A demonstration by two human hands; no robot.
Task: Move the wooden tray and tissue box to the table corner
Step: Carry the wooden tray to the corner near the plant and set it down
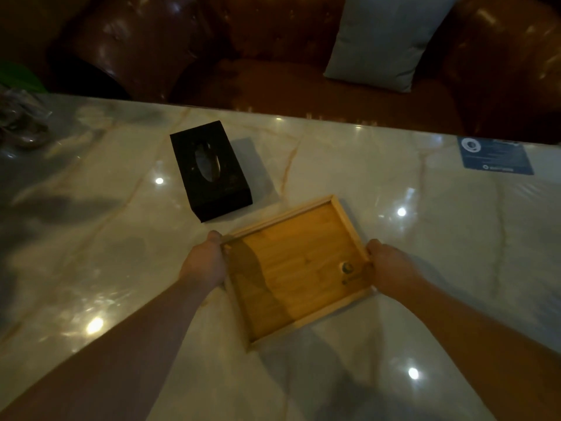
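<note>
A shallow wooden tray (299, 268) lies turned at an angle on the glossy marble table (425, 238), with nothing in it. My left hand (205, 261) grips the tray's left rim and my right hand (391, 270) grips its right rim. A black tissue box (209, 170) with an oval slot on top stands on the table just beyond the tray's far left corner, apart from both hands.
A blue card (494, 154) lies near the table's far right edge. A clear plastic bag (21, 123) with dark contents sits at the far left. Behind the table are a brown leather sofa (273, 80) and a grey cushion (385, 41).
</note>
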